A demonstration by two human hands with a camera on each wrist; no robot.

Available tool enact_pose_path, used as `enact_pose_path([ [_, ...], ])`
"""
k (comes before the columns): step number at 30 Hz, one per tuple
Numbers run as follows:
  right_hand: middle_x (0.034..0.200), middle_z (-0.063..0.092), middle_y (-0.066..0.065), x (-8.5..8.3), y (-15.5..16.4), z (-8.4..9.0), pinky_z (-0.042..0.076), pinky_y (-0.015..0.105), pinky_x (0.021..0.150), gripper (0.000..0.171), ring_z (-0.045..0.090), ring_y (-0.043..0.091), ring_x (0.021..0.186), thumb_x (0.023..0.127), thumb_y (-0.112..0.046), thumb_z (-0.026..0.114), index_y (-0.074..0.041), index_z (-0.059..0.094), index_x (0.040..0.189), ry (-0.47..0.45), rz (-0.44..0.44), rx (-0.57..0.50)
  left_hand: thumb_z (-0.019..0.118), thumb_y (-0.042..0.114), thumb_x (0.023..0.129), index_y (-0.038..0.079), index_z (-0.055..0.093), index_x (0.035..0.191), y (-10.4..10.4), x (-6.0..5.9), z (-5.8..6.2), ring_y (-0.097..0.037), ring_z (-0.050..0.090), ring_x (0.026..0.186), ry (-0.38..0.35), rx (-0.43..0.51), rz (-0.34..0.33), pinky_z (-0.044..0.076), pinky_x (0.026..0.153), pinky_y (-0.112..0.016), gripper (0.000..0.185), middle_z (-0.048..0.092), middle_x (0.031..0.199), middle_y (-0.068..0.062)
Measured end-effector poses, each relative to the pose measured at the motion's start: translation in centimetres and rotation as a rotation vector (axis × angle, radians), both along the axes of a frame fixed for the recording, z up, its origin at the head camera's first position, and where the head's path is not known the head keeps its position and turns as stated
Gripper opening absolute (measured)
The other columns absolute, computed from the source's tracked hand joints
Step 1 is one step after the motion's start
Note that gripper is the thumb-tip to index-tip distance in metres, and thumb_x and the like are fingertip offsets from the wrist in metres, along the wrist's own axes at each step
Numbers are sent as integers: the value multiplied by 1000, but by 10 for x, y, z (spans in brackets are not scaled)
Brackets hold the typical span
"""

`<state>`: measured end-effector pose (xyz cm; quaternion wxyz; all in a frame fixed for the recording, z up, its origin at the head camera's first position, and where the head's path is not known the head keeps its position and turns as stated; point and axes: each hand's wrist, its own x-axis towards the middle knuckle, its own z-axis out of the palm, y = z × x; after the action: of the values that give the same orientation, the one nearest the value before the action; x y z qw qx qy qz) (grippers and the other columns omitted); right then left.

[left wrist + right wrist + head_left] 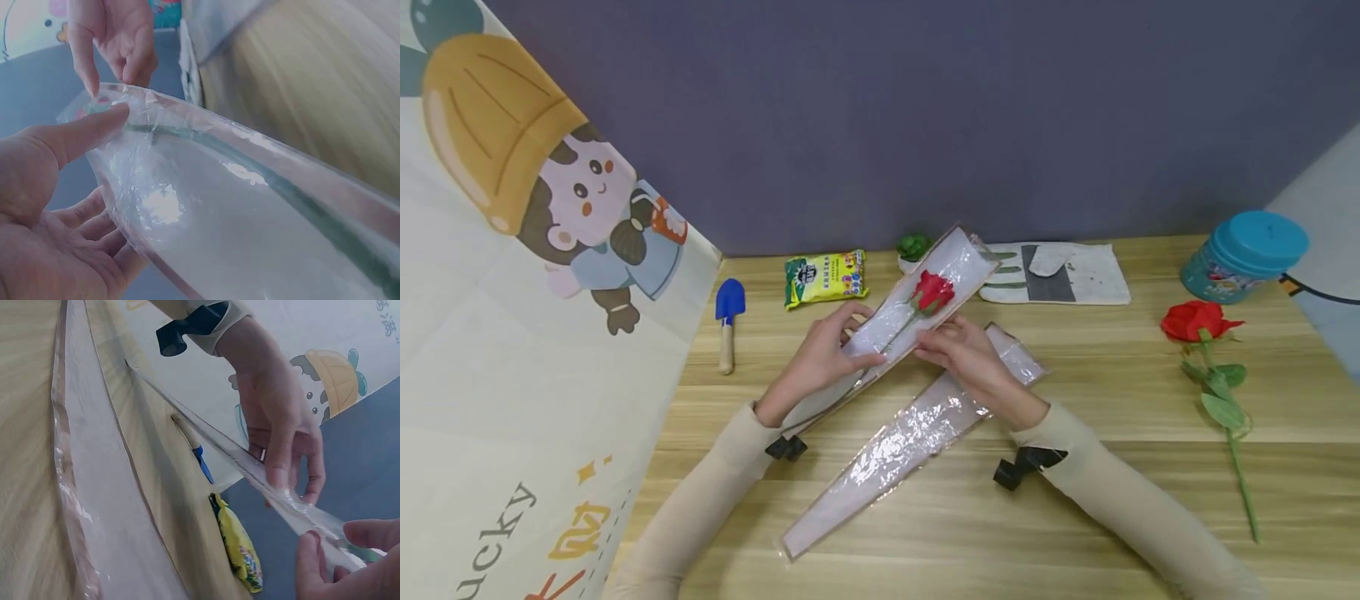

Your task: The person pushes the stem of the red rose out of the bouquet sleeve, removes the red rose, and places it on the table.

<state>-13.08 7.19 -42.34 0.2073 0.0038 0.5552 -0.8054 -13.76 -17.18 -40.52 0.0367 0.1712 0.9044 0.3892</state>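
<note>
Both hands hold a long clear flower sleeve [958, 250] with a white backing, raised at a slant above the table. Inside it lies a red rose [932, 292], its green stem [275, 172] running down toward the narrow end. My left hand [820, 354] grips the sleeve's left edge, thumb across the front and fingers behind, as the left wrist view shows. On the opposite edge, near the bloom, my right hand [966, 354] pinches the sleeve between thumb and fingers. A second, flat sleeve [895, 454] lies on the table beneath, partly covered by the right hand.
Another red rose [1202, 321] lies at the right, below a teal lidded tub [1243, 254]. Along the back are a yellow-green packet [826, 277], a small potted plant [913, 247] and a white-grey glove [1075, 273]. A blue toy shovel [728, 321] lies left.
</note>
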Motion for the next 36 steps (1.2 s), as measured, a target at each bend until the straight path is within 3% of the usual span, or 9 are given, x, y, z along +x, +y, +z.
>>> enact_pose_path([
  [8,114,70,0,7,1,3,63,25,94,50,73,7,99,103,-4,62,5,43,148,106,-38,62,93,23,79,12,60,133,22,6,12,-25,74,86,49,72,-42,63,74,-30,64,75,117,-16],
  [15,109,72,-8,9,6,9,63,25,90,47,72,7,97,102,-13,65,-2,49,145,152,-98,142,92,20,79,12,58,136,32,12,19,-15,69,73,82,121,-67,59,65,-26,67,78,106,-13],
  [18,109,71,-11,7,13,12,61,22,90,51,69,5,99,102,-17,66,-1,48,147,139,-120,182,91,16,81,12,55,140,33,16,20,-13,68,68,51,168,-79,58,60,-25,69,78,103,-13],
  [22,104,73,-15,1,25,18,61,18,88,45,69,3,95,102,-15,67,-1,52,142,125,-191,172,88,11,83,13,51,145,33,25,17,-12,69,65,-50,253,-106,60,59,-25,72,77,101,-14],
  [28,99,76,-11,-7,47,35,63,18,81,22,71,3,86,98,-11,71,-11,63,118,155,-296,74,86,7,84,9,50,146,40,43,9,-23,77,88,-189,323,-131,66,75,-27,72,76,116,-20],
  [31,100,77,-8,-10,56,44,64,19,81,22,73,4,85,97,-13,74,-12,65,117,180,-336,52,85,6,84,8,52,144,45,51,5,-26,77,96,-226,339,-139,66,78,-28,68,75,122,-22],
  [36,100,77,-5,-13,67,55,65,22,76,31,74,7,83,94,-15,78,-8,65,122,221,-385,68,82,4,87,5,55,140,57,61,-2,-16,76,89,-270,399,-157,67,75,-30,60,75,120,-23],
])
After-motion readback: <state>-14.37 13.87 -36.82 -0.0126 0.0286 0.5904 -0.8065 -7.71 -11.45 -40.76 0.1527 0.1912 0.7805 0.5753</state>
